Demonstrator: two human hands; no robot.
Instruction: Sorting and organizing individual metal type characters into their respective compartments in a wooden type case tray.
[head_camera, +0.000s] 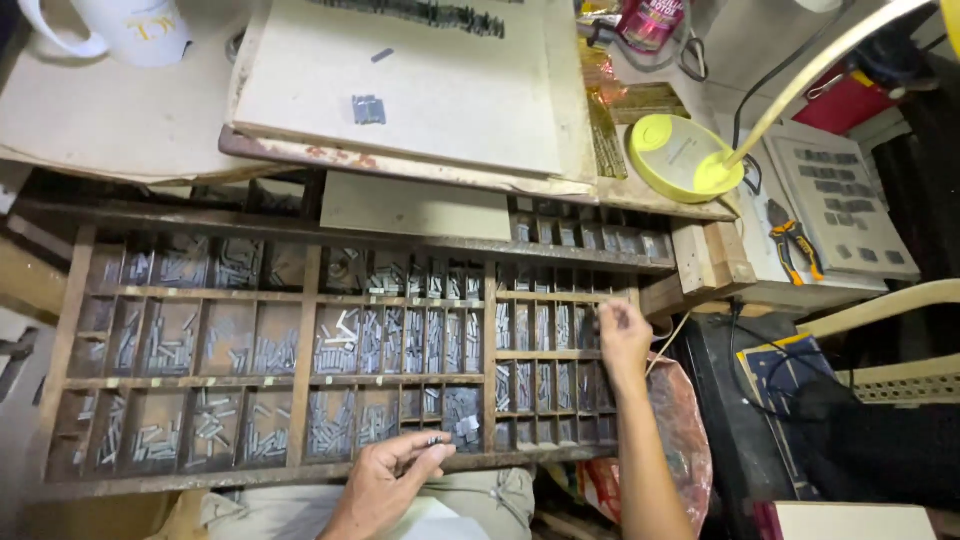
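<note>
A wooden type case (303, 330) with many small compartments full of grey metal type pieces lies in front of me. My left hand (385, 480) is at the case's near edge, its fingers pinched on a few small metal type pieces (437, 440). My right hand (622, 335) reaches into the small compartments at the case's right end, fingertips down among the pieces; whether it grips one I cannot tell.
Behind the case lies a board (420, 85) with set rows of type and a small loose cluster. A white mug (120, 28) stands at the far left. A yellow lamp base (680, 160), orange-handled pliers (795, 245) and a tray of type (845, 200) sit at the right.
</note>
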